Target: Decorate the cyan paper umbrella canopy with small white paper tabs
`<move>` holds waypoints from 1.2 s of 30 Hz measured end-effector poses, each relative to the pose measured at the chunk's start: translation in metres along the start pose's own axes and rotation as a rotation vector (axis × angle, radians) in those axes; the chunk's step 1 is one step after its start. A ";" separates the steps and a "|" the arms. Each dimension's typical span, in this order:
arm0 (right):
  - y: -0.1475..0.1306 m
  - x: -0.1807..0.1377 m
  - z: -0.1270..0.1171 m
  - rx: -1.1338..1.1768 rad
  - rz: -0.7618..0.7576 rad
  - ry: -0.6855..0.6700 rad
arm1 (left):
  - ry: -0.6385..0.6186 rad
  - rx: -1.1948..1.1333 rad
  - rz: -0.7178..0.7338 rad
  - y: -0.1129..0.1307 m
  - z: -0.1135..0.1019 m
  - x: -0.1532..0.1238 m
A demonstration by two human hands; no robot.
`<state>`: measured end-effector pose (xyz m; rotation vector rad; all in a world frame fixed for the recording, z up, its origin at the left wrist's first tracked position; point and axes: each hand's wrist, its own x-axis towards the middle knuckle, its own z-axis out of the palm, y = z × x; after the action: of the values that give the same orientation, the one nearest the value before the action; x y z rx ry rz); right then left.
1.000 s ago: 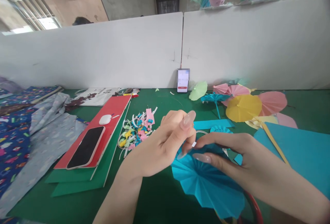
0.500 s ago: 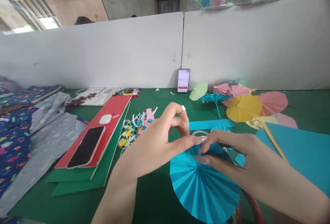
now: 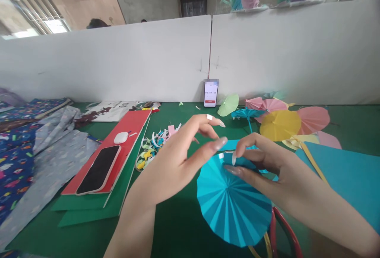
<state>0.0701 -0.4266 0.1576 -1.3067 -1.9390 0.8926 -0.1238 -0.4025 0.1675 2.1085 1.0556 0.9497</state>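
Observation:
A round, pleated blue paper disc [image 3: 233, 206] is held over the table, its folds fanning out from the centre. My right hand [image 3: 267, 167] pinches its upper part between thumb and index finger. Just above the disc's upper left is my left hand [image 3: 185, 153], thumb and fingers apart and nothing gripped. A small white piece [image 3: 209, 117] sits on its index finger. Another small white piece [image 3: 221, 155] shows at the disc's top edge. Behind my right fingers, part of a round clear-edged item is mostly hidden.
Paper umbrellas, including a yellow one [image 3: 280, 125], stand at the back right near blue sheets [image 3: 347, 178]. Red handles [image 3: 286, 230] lie below the disc. Left are paper scraps [image 3: 148, 155], a phone [image 3: 99, 169] on a red board [image 3: 130, 131], and fabric [image 3: 56, 151]. Another phone [image 3: 210, 93] leans on the partition.
My left hand has drawn up and left, its thumb coming off the disc. A white piece now shows at the disc's top edge. The disc has shifted slightly upward in my right hand.

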 end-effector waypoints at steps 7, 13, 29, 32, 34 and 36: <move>0.005 0.003 0.002 -0.040 -0.037 -0.040 | -0.044 -0.094 0.113 0.001 -0.003 -0.002; -0.010 0.004 -0.002 -0.011 0.010 -0.088 | -0.234 -0.069 -0.002 -0.002 0.005 0.007; 0.002 0.003 0.008 -0.215 -0.076 -0.076 | -0.217 0.251 -0.029 -0.002 0.016 0.005; 0.001 0.003 0.009 -0.269 -0.086 -0.064 | -0.228 0.275 -0.020 -0.002 0.017 0.004; -0.001 0.003 0.009 -0.294 -0.098 -0.052 | -0.227 0.292 -0.009 -0.001 0.017 0.004; -0.003 0.003 0.010 -0.308 -0.105 -0.048 | -0.229 0.302 -0.008 -0.001 0.017 0.005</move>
<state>0.0601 -0.4260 0.1548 -1.3469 -2.2270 0.5951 -0.1084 -0.4011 0.1587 2.3864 1.1425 0.5527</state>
